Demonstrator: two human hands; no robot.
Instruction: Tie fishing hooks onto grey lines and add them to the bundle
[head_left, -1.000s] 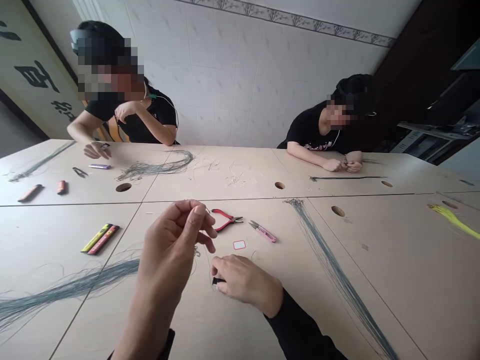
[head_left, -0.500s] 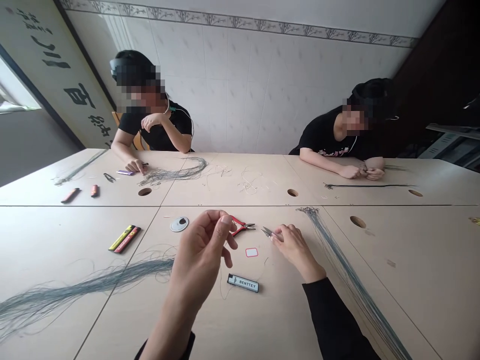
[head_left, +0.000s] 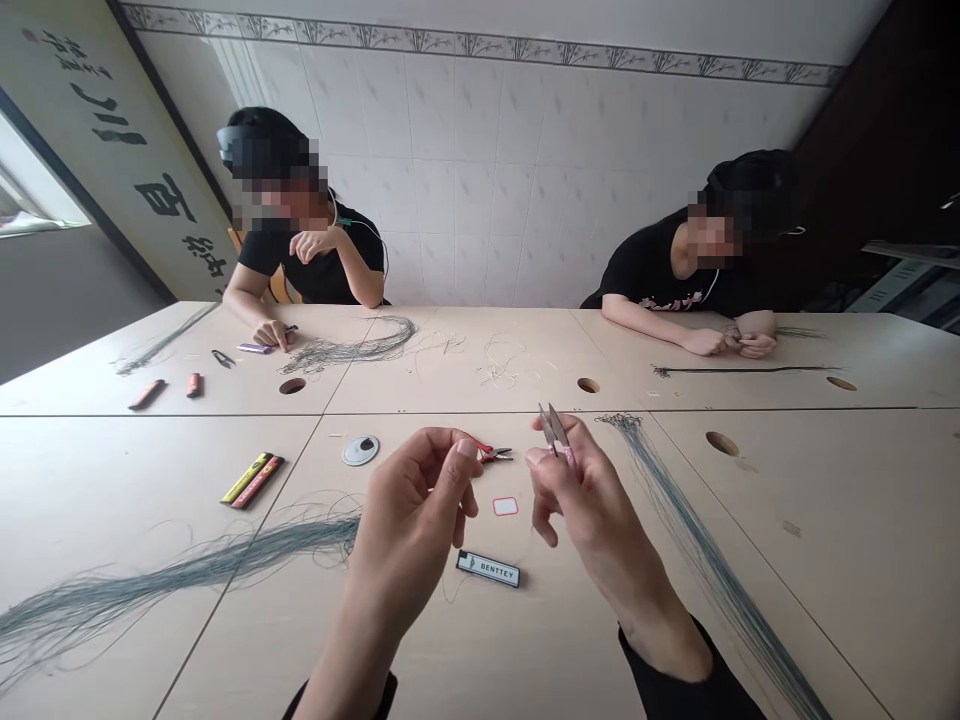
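Note:
My left hand (head_left: 420,520) is raised over the middle of the table, thumb and forefinger pinched together; what lies between them is too small to make out. To its right, my right hand (head_left: 589,500) holds small metal snips (head_left: 555,432) with their two blades pointing up and apart. Red-handled pliers (head_left: 495,454) lie on the table behind and between my hands. Nearer to me are a red-edged white label (head_left: 505,506) and a BENTTEY box (head_left: 488,568). A thin strand curves beside the box.
Blue-grey strand bundles lie at left (head_left: 187,570) and right (head_left: 705,540). A yellow box and a red box (head_left: 253,480) and a round grey cover (head_left: 361,450) sit left of my hands. Two people (head_left: 307,250) (head_left: 667,275) sit across the table (head_left: 847,600).
My right hand has lifted the snips off the table and turned them upright, closer to my left hand. My left hand has shifted slightly right, still pinched.

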